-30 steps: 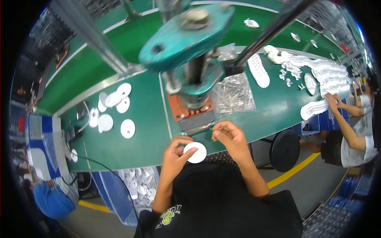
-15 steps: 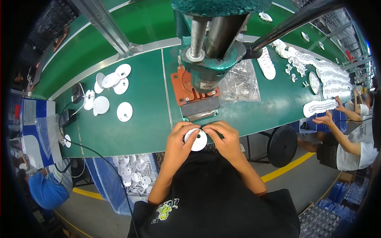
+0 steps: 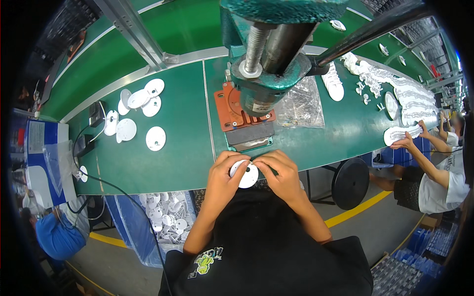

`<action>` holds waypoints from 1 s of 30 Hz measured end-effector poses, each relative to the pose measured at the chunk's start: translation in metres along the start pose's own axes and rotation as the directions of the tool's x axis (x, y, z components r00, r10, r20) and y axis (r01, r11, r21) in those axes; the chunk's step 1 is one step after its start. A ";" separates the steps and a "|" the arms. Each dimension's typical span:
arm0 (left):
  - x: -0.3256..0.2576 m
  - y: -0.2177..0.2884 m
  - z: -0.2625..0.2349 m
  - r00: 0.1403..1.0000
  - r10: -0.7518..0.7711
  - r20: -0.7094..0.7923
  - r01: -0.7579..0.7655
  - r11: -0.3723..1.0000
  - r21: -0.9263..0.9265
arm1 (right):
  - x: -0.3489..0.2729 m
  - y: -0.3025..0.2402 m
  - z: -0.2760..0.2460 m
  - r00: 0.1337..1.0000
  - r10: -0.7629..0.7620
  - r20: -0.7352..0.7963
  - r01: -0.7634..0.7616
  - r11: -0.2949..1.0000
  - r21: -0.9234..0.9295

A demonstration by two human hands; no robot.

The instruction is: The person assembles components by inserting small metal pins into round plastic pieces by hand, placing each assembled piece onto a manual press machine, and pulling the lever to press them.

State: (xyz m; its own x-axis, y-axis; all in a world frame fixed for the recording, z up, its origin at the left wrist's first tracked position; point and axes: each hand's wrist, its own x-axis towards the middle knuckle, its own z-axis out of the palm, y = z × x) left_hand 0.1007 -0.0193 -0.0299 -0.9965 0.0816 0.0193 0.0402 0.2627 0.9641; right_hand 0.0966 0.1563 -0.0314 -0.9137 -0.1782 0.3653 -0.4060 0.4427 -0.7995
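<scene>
At the table's front edge, a white round plastic disc (image 3: 250, 178) with a dark hole near its middle is in front of my body. My left hand (image 3: 222, 176) is closed round its left side, thumb lying across the face. The fingertips of my right hand (image 3: 279, 173) are pinched together at the disc's upper right edge; whether they grip the rim or some small piece there is hidden. Just beyond my hands stands a green hand press (image 3: 264, 84), with an orange fixture plate (image 3: 226, 106) and a dark grey block (image 3: 249, 134) at its base.
Several white discs (image 3: 156, 138) lie on the green table at left. Right of the press are a clear bag of thin metal pins (image 3: 300, 106) and a row of stacked discs (image 3: 334, 86). A blue-lined bin of white parts (image 3: 168, 217) stands below left. A co-worker (image 3: 439, 167) handles white parts at right.
My hands and the disc keep nearly the same place. The view has shifted slightly, and the co-worker's hands at right have closed in on a strip of white parts.
</scene>
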 end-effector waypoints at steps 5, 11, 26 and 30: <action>0.000 0.000 0.000 1.000 0.008 0.005 -0.008 1.000 0.012 | 0.001 0.001 0.001 0.997 -0.072 -0.009 0.071 0.994 -0.084; 0.000 -0.003 0.002 0.998 0.058 -0.020 -0.057 0.998 0.031 | 0.004 -0.015 0.013 0.989 -0.144 0.047 0.151 0.939 -0.308; 0.007 -0.006 -0.042 0.893 0.195 -0.405 -0.059 0.944 0.324 | -0.009 0.000 0.025 0.996 0.052 0.076 -0.059 0.994 0.093; -0.018 0.001 -0.011 0.940 0.311 -0.141 -0.176 0.795 0.581 | -0.010 0.002 0.028 0.998 0.060 0.034 -0.063 0.993 0.102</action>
State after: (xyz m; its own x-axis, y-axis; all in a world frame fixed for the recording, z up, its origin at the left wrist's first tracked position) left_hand 0.1178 -0.0310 -0.0259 -0.9344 0.0229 0.3556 0.2501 0.7530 0.6087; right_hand 0.1045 0.1343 -0.0505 -0.9364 -0.1813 0.3005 -0.3476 0.3610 -0.8654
